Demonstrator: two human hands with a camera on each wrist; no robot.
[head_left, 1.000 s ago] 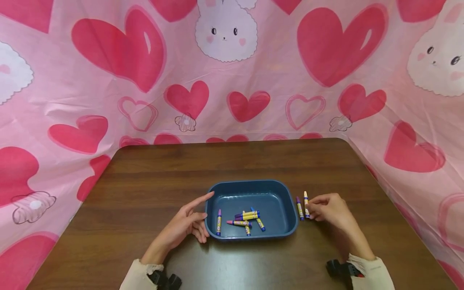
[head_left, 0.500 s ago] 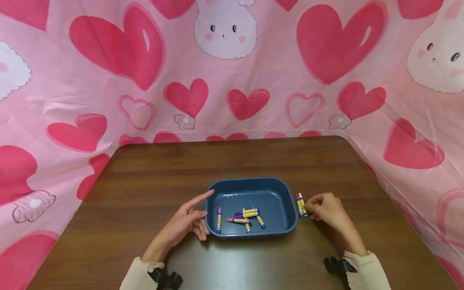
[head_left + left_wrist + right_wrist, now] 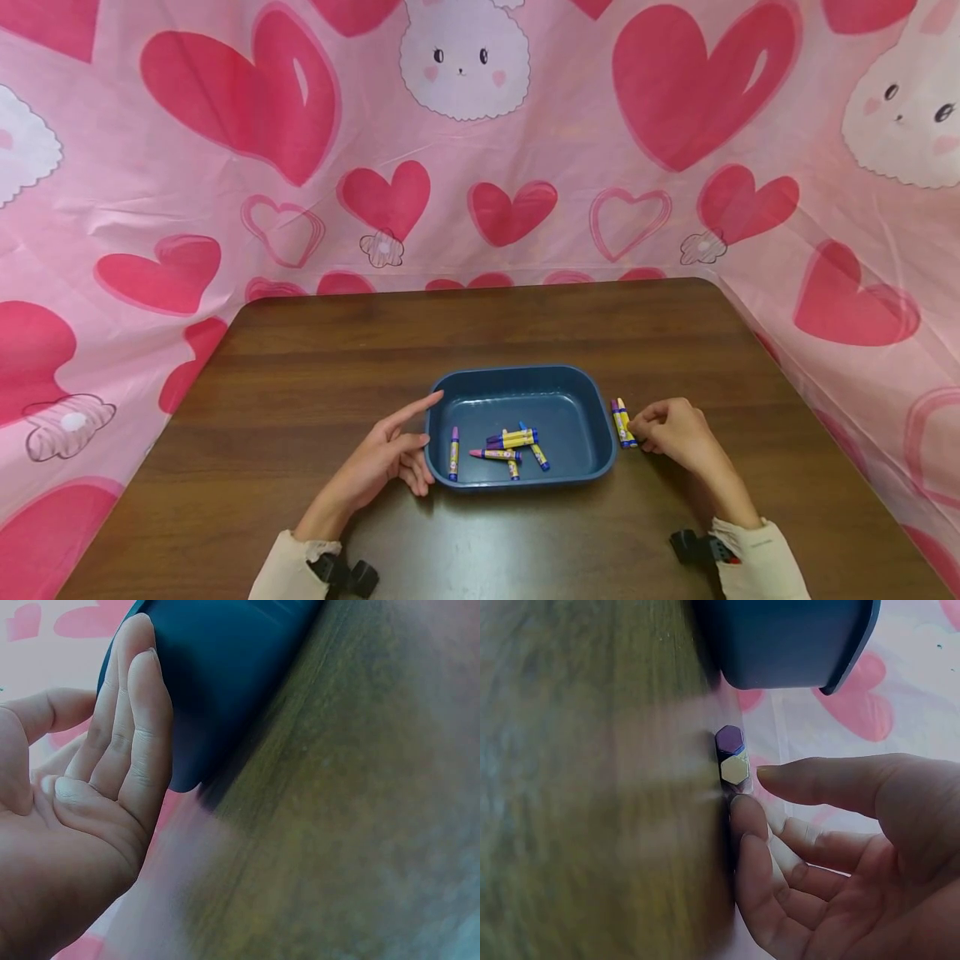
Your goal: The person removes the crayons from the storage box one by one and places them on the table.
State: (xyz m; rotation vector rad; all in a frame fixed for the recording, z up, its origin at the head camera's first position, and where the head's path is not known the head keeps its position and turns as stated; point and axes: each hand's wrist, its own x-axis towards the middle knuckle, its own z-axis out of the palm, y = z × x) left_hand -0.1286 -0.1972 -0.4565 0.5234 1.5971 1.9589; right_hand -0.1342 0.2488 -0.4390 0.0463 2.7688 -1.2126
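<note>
On the table just right of the blue tray (image 3: 558, 412) lie a purple crayon (image 3: 618, 427) and a cream crayon (image 3: 627, 425), side by side and touching. My right hand (image 3: 678, 433) is at the right side of the cream one; in the right wrist view its thumb and bent fingers stand beside the cream crayon's end (image 3: 735, 769), a gap between them. Whether they touch it is hard to tell. The left hand (image 3: 375, 467) rests extended fingers against the tray's left wall. Inside the tray, a pink-purple crayon (image 3: 454, 455) lies apart from several heaped crayons (image 3: 517, 437).
The brown wooden table (image 3: 337, 350) extends behind the tray and to both sides. A pink cloth with hearts and rabbits (image 3: 510, 150) hangs around its far and side edges. A dark wrist camera (image 3: 345, 575) sits at the left cuff.
The right hand has moved the cream crayon left against the purple one, its fingers now beside it rather than over it. The left hand and tray have stayed put.
</note>
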